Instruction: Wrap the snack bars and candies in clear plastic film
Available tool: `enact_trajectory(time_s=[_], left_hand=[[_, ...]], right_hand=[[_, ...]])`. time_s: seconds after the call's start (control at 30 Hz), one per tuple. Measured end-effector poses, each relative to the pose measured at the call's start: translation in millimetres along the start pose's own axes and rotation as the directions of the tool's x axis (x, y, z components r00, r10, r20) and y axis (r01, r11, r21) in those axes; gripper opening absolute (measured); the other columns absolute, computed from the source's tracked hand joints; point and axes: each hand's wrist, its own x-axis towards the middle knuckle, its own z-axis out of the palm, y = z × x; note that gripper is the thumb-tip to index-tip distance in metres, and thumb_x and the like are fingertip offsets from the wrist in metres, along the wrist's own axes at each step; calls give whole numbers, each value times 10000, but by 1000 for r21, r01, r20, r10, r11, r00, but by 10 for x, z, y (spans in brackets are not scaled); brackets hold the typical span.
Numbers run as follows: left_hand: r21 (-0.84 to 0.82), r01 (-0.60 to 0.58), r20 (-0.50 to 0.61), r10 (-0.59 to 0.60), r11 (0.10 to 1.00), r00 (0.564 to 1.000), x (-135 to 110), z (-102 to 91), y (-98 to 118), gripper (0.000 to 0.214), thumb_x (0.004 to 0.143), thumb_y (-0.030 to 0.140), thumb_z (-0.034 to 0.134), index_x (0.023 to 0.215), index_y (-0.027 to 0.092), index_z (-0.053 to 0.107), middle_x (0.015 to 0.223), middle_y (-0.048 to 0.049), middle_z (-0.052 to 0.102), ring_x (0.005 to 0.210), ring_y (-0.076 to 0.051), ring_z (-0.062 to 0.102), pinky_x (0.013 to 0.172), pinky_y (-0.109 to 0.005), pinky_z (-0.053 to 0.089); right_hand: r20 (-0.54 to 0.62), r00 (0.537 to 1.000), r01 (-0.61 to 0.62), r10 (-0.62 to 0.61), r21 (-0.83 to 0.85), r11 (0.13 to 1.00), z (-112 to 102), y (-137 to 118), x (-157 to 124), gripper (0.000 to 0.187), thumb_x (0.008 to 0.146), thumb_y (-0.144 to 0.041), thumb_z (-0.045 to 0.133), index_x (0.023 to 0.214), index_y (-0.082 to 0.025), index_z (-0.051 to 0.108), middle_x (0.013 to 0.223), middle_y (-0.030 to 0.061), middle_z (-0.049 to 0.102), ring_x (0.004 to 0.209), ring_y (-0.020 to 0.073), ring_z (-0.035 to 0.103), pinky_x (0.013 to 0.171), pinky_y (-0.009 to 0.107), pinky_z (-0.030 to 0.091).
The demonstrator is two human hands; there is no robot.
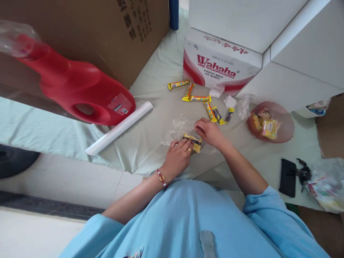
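My left hand (178, 156), wearing a ring and a red bracelet, lies with its fingers flat on a small yellow and dark wrapped snack packet (197, 143). Beneath and behind the packet spreads a crumpled sheet of clear plastic film (178, 127). My right hand (209, 132) is closed in a pinch just above the packet's right end, at the film's edge. What sits between those fingertips looks like the thin clear film. Beyond the hands lie several yellow wrapped snack bars (209, 111), two of them showing a dark side.
A red jug (91, 82) and a white roll (120, 129) lie on the left. Behind stand a brown carton (107, 43) and a Wahaba-printed water box (220, 64). On the right are a pink bowl (286, 125) holding packets, a black phone (287, 177) and a plastic bag (328, 186).
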Motion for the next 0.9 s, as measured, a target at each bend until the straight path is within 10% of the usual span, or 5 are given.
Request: enact_trajectory(time_s=[0.2,0.5,0.67,0.9], left_hand=[[-36,5,26,-4,999,1000,-12,15,-39,356,1019,151,511,1290,166,742,1360,-142,745,1356,-293,625,1082,-500,458],[-170,-36,50,45,985,998,-89,68,-299,475,992,144,519,1423,256,684,1487,-98,677,1419,-252,594,1240,-545,383],[-73,32,-14,-33,997,999,-137,101,-158,431,1004,171,545,1390,272,707,1438,-116,701,1395,-319,554,1100,-529,461],[-83,174,98,-166,981,981,-125,63,-150,262,980,183,542,1016,203,801,981,-135,745,994,-315,650,877,-494,510]], right_hand=[[119,986,121,-118,-23,992,154,-252,-492,245,1080,-277,480,1049,-231,719,968,49,644,766,158,566,671,253,374],[-59,998,28,-13,275,961,547,-301,-738,270,1065,-253,459,1106,-237,725,994,61,657,889,179,643,796,269,520],[-171,978,-55,117,328,943,388,-450,-628,215,1065,-279,517,1107,-239,724,983,71,671,897,198,650,841,306,541],[-3,997,-72,75,259,963,492,-558,-590,265,1061,-220,489,1162,-238,733,1070,71,659,939,192,650,834,280,528]])
